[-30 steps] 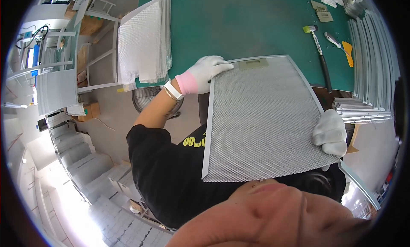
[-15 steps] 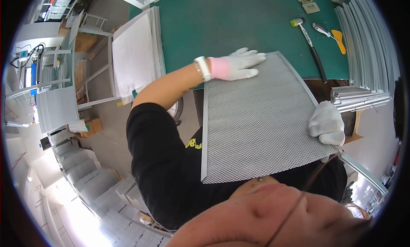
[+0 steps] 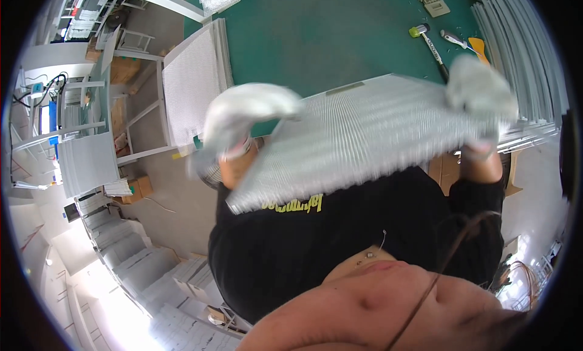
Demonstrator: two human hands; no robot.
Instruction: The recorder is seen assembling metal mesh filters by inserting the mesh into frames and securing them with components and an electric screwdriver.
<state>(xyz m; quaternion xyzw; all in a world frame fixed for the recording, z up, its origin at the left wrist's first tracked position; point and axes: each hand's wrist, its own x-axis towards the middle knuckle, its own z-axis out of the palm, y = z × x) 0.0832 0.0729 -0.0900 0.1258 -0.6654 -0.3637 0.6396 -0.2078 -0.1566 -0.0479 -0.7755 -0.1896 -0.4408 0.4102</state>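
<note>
Both gloved: left hand [image 3: 243, 117], right hand [image 3: 480, 93] grip mesh panel [image 3: 364, 138] edges, blurred.

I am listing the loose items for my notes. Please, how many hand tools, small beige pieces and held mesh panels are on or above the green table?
Hand tools on the green table: 2 (dark-handled mallet with yellow-green head, orange-handled tool)
Small beige flat pieces: 2
Rectangular silver metal mesh panel, gripped by gloved left hand and right hand: 1
Total: 5

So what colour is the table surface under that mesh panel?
Dark green, a plain mat on the table, clearest in the head view above the mesh panel.
</note>
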